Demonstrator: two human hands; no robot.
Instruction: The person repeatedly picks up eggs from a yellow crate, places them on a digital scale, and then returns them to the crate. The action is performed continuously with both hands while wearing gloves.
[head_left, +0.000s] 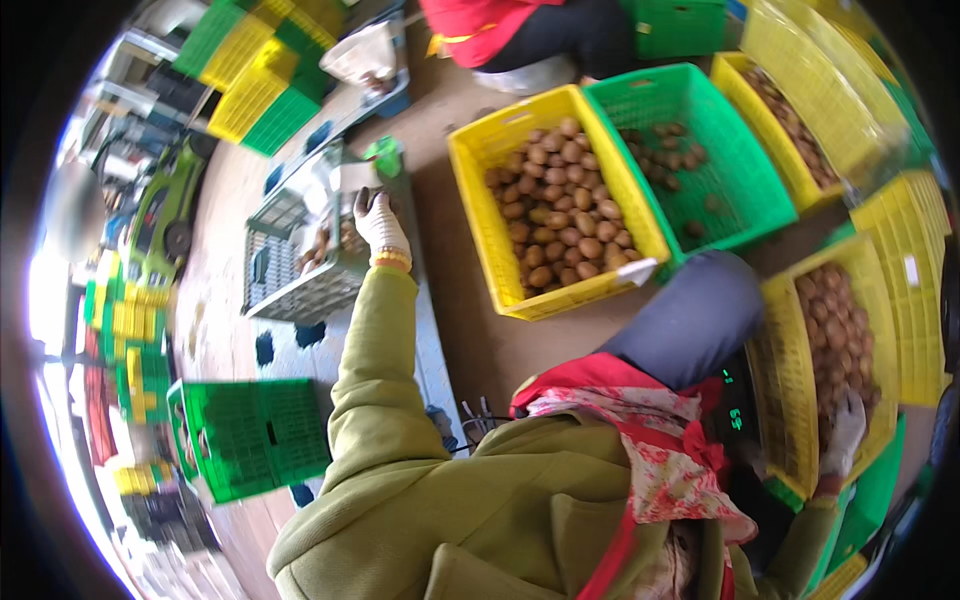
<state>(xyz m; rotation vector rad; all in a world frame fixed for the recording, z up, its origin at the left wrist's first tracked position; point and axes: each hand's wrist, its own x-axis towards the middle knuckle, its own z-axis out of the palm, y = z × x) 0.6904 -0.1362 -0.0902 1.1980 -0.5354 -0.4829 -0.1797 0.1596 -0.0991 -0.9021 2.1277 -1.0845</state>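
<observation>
My left hand (381, 223), in a white knit glove with dark fingertips, reaches over the edge of a grey plastic crate (300, 296). Brown kiwifruit (319, 247) and pale sheets lie inside that crate; blur hides whether the fingers hold anything. At the far right, my gloved right hand (844, 435) is down among kiwifruit (832, 322) in a tilted yellow crate (780, 390). Its fingertips are partly hidden by the fruit. Before me stands a yellow crate (577, 298) well filled with kiwifruit (559, 202), beside a green crate (757, 172) with fewer fruits.
A scale's green-lit display (733, 418) sits beside my knee. Another person in red (487, 30) is at the top. A green crate (251, 435) stands at lower left, stacked crates (262, 97) at upper left. A green bag (385, 155) lies past my left hand.
</observation>
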